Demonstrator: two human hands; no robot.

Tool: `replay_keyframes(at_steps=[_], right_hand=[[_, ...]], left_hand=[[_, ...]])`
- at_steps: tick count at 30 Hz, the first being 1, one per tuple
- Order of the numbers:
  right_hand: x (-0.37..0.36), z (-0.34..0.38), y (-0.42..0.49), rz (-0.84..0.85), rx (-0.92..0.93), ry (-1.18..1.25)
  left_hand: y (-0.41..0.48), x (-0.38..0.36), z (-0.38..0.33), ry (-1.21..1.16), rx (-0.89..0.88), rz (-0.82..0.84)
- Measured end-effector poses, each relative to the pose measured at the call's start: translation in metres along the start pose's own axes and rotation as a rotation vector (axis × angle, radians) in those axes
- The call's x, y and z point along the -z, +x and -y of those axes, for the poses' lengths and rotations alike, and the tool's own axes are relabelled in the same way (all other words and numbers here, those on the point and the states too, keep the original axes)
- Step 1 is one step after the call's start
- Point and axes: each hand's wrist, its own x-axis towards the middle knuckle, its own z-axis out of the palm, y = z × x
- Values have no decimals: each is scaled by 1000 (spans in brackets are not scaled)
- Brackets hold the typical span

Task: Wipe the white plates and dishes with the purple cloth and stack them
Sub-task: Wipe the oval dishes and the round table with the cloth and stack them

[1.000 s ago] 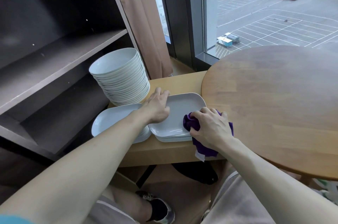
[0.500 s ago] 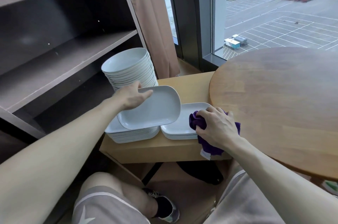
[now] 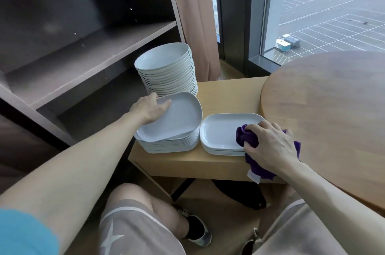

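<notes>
Judging by the piles, the task is midway: the left grip (image 3: 149,109) pinches a tilted white plate (image 3: 177,117) atop the taller stack (image 3: 170,145) at the desk's (image 3: 229,96) front-left edge, while the right grip (image 3: 273,146), curled round the purple cloth (image 3: 246,137), presses it on the shorter stack (image 3: 218,131) beside it.

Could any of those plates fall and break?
Maybe. The plate the left hand grips is tilted on the left stack, so it might slip. That stack sits close to the small table's edge. The right hand pressing the purple cloth could nudge the right stack forward.
</notes>
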Motion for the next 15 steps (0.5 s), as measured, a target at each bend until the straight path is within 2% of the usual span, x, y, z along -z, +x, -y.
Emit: replay_keyframes(at_steps=[9,12,15], right_hand=[[-2,4,0,-2,-20,-14],[-1,5,0,-4,-18,-13],[0,5,0,0,-20,-10]], left_hand=[[12,-35,-5,37,-80,-117],[5,-39,-22,-3,-207,-163],[-10,-45,-47,-27,-407,-163]])
